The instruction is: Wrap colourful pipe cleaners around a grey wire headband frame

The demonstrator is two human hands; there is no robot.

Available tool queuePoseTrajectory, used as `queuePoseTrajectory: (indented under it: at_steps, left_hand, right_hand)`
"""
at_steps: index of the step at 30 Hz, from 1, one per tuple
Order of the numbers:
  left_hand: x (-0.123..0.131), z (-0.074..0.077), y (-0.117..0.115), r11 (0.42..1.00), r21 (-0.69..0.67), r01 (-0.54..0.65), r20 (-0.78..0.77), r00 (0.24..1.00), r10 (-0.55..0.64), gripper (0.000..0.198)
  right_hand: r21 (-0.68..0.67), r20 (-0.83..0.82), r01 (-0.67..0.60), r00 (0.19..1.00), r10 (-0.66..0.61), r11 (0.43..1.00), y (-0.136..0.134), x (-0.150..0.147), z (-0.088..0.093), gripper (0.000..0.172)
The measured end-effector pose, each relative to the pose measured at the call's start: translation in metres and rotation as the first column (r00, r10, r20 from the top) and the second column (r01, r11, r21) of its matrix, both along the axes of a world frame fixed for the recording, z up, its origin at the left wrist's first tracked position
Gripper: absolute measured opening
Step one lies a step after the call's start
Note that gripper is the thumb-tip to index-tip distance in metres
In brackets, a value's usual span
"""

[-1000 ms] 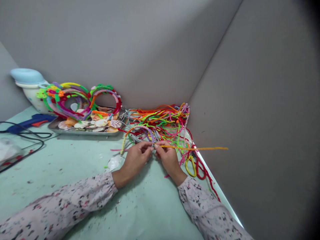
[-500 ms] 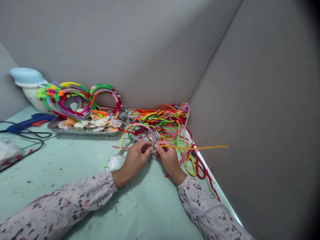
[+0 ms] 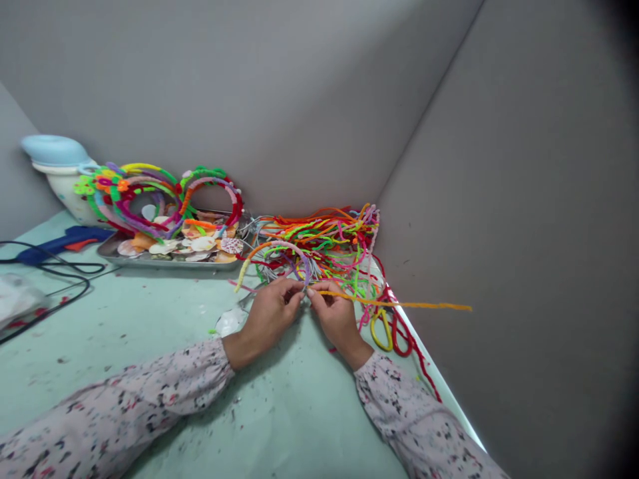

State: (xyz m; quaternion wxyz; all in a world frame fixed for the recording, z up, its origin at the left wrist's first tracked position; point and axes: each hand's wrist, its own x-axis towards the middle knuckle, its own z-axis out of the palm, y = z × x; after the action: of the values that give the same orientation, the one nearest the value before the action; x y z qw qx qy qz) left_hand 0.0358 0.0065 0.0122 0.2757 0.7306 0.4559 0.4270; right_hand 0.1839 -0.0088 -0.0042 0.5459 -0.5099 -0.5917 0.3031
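Note:
My left hand (image 3: 272, 315) pinches the end of a headband (image 3: 279, 245) wrapped in yellow, orange, pink and purple fuzzy stems. The band arches up and to the left above that hand. My right hand (image 3: 338, 317) is closed on an orange pipe cleaner (image 3: 429, 305), whose long free end sticks out to the right past the table edge. The fingertips of both hands meet at the band's end, and they hide where the pipe cleaner joins it. Behind the hands lies a heap of many-coloured pipe cleaners (image 3: 319, 229).
A metal tray (image 3: 174, 264) of shells stands at the back left, with wrapped headbands (image 3: 212, 174) on it. Farther left are a blue glue gun (image 3: 54, 245), a black cable (image 3: 74, 296) and a blue-lidded container (image 3: 54, 152). Scissors (image 3: 382, 332) lie by the right edge, near the wall.
The headband's free end has swung a little down and left. The orange pipe cleaner's free end has dropped slightly and reaches farther right. Both hands stay nearly in place.

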Motion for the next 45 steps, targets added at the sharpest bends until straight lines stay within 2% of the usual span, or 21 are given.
queuePoseTrajectory:
  at_steps: [5,11,16,34,40,45]
  left_hand:
    - [0.000,0.000,0.001,0.999,-0.037,-0.003,0.000,1.000,0.003,0.019]
    - [0.003,0.003,-0.001,0.978,-0.206,0.032,0.109,0.994,-0.010,0.024]
    - [0.005,0.004,0.000,0.950,-0.304,0.070,0.205,0.979,-0.007,0.028]
    - [0.004,0.006,0.000,0.939,-0.333,0.085,0.293,0.956,0.017,0.022]
    - [0.006,0.001,0.001,0.897,-0.422,0.133,0.393,0.918,0.049,0.033]
    - [0.005,-0.004,0.003,0.903,-0.402,0.151,0.349,0.937,-0.001,0.029]
  right_hand:
    - [0.001,0.051,0.017,0.999,-0.017,1.000,0.000,0.001,-0.001,0.017]
    - [-0.092,-0.139,-0.028,0.990,0.015,0.995,0.003,0.002,-0.001,0.017]
    - [-0.124,-0.196,-0.046,0.980,0.021,0.991,0.004,0.001,0.001,0.019]
    - [-0.143,-0.216,-0.043,0.976,0.012,0.989,0.004,0.001,0.002,0.021]
    - [-0.138,-0.220,-0.048,0.975,0.016,0.989,0.006,0.002,-0.001,0.020]
    - [-0.134,-0.203,-0.023,0.979,-0.004,0.991,0.006,0.001,0.001,0.020]
